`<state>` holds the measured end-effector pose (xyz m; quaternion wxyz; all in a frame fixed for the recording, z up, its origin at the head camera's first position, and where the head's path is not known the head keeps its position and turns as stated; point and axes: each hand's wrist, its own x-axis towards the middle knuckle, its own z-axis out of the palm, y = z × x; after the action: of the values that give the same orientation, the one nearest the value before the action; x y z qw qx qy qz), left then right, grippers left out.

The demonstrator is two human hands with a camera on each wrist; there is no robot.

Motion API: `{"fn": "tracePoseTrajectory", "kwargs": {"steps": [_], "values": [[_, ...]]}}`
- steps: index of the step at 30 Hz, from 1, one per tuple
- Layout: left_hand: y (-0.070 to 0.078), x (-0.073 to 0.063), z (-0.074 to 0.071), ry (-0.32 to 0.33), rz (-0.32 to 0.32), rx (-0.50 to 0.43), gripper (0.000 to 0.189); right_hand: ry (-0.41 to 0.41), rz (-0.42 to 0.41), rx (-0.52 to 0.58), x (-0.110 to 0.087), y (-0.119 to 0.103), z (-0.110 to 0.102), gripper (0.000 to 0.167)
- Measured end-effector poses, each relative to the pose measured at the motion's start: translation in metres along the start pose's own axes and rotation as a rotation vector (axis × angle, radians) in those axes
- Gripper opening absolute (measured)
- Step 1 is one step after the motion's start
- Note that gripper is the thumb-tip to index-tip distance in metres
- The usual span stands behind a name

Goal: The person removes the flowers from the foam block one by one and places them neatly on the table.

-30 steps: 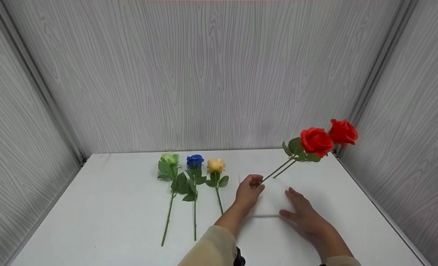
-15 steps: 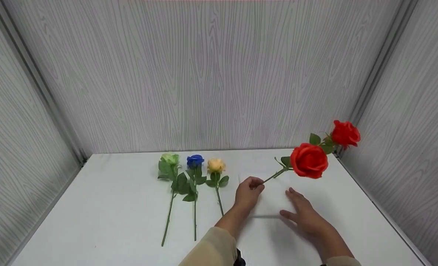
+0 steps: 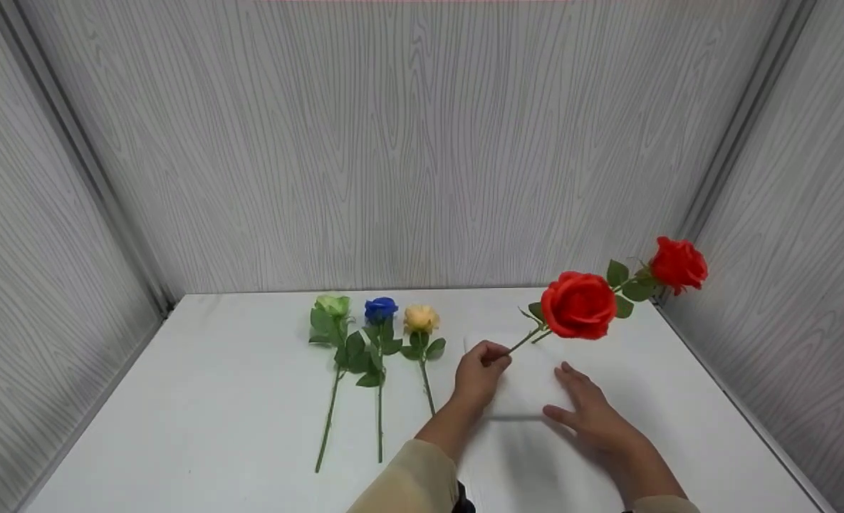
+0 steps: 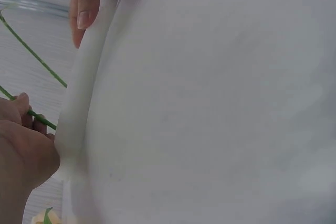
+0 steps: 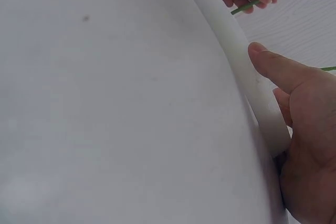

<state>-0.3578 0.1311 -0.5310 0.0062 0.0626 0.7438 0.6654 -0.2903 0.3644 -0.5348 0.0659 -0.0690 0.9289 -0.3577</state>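
Observation:
My left hand [image 3: 480, 374] pinches the thin green stem [image 4: 42, 119] of a red rose [image 3: 578, 305], whose bloom leans up and to the right. In the right wrist view that stem's cut end [image 5: 233, 12] shows just past the fingers, close over a white slab [image 5: 260, 103]. A second red rose [image 3: 678, 266] leans the same way behind it, its stem [image 4: 34, 51] running down to the slab's far side. My right hand [image 3: 589, 410] lies at the slab's right side, thumb and fingers spread along the edge.
Left of the hands, a green rose [image 3: 332, 306], a blue rose [image 3: 380, 311] and a yellow rose [image 3: 421, 318] lie side by side on the white table [image 3: 201, 399]. Grey wood-grain panels [image 3: 407, 142] stand at the back and both sides.
The held rose's bloom has swung down and to the left, turning its face toward the camera and uncovering the second rose's leaves. Both hands stay nearly in place.

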Motion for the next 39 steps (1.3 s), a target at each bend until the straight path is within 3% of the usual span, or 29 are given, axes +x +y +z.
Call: {"fn": "tracePoseTrajectory", "kwargs": {"steps": [3,10,17,25,31,39], "values": [[-0.002,0.0,0.0,-0.004,0.007,-0.016,0.011,0.013,-0.04,-0.007,-0.001,0.002,0.0,0.092],[-0.004,0.001,-0.001,0.006,0.028,-0.068,0.011,-0.013,0.01,-0.006,0.001,0.001,-0.001,0.094],[0.0,0.0,-0.003,0.01,0.019,-0.11,0.012,0.02,-0.046,-0.017,0.001,0.001,0.0,0.09],[0.002,-0.001,-0.005,0.017,0.032,-0.178,0.014,0.036,-0.055,-0.005,-0.001,-0.002,0.002,0.088],[0.006,-0.006,-0.009,-0.04,0.015,-0.185,0.019,0.031,-0.041,-0.006,-0.002,-0.003,0.002,0.088],[0.012,-0.013,-0.018,-0.133,-0.004,-0.299,0.024,0.021,-0.001,-0.013,0.001,-0.002,0.004,0.091]]}}
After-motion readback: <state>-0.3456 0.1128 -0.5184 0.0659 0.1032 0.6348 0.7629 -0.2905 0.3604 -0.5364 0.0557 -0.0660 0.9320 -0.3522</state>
